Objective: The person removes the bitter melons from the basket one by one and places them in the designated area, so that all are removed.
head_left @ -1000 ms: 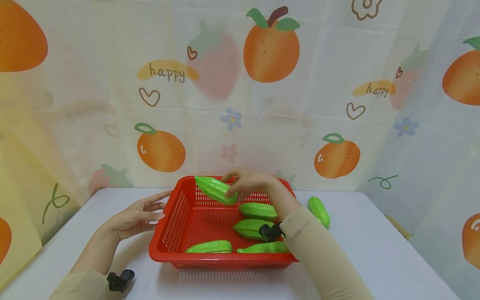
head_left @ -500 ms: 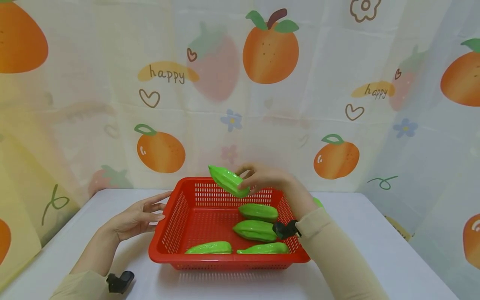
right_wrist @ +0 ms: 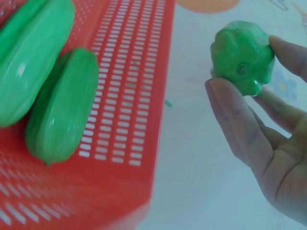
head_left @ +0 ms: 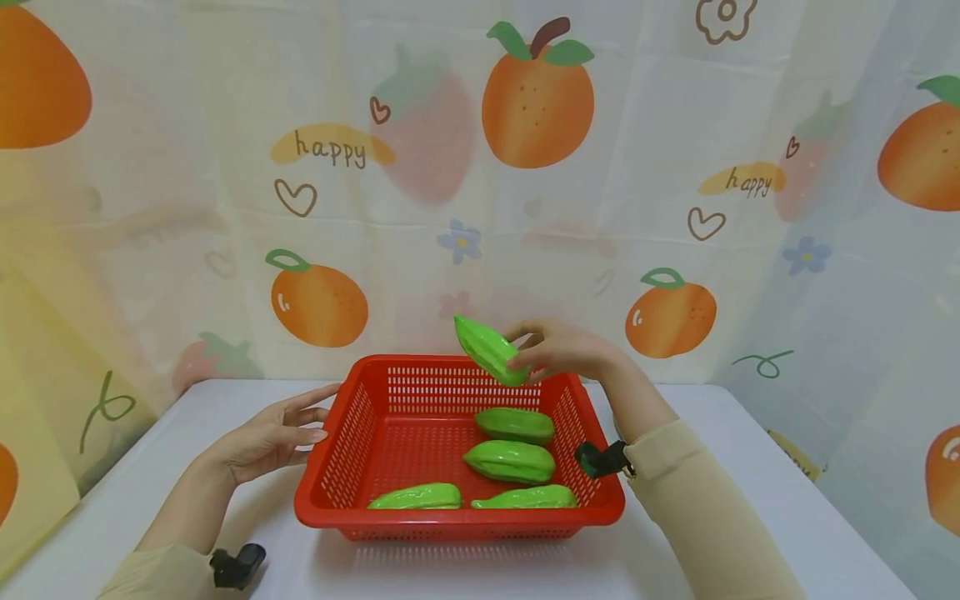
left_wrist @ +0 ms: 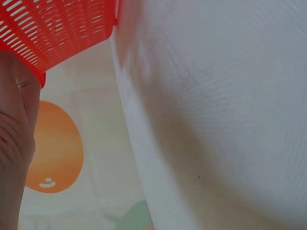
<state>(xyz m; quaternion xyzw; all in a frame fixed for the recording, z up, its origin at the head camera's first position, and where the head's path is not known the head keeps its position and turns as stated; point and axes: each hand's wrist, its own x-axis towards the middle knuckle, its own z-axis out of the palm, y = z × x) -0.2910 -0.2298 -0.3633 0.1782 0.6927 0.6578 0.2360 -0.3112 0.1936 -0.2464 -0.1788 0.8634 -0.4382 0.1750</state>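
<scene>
My right hand (head_left: 561,350) pinches a ridged green gourd (head_left: 486,348) near its blunt end, above the back right rim of the red basket (head_left: 450,517). Its pointed tip slants up to the left. From the right wrist view, the lobed stem end of this gourd (right_wrist: 242,57) faces the camera between thumb and fingers. At the basket's left side, my left hand (head_left: 262,437) has its fingers spread and touches the outer rim. The left wrist view shows that hand (left_wrist: 17,110) against the perforated wall (left_wrist: 62,33).
Inside the basket lie several more green gourds, two stacked at the right (head_left: 513,425) and others along the front wall (head_left: 416,497). The basket stands on a white-covered table (head_left: 750,500). A fruit-printed curtain (head_left: 600,208) hangs right behind it.
My right hand has lifted the gourd up and to the right, from inside the basket to above its back rim. The gourd on the table at right is now hidden behind the arm. My left hand stays put.
</scene>
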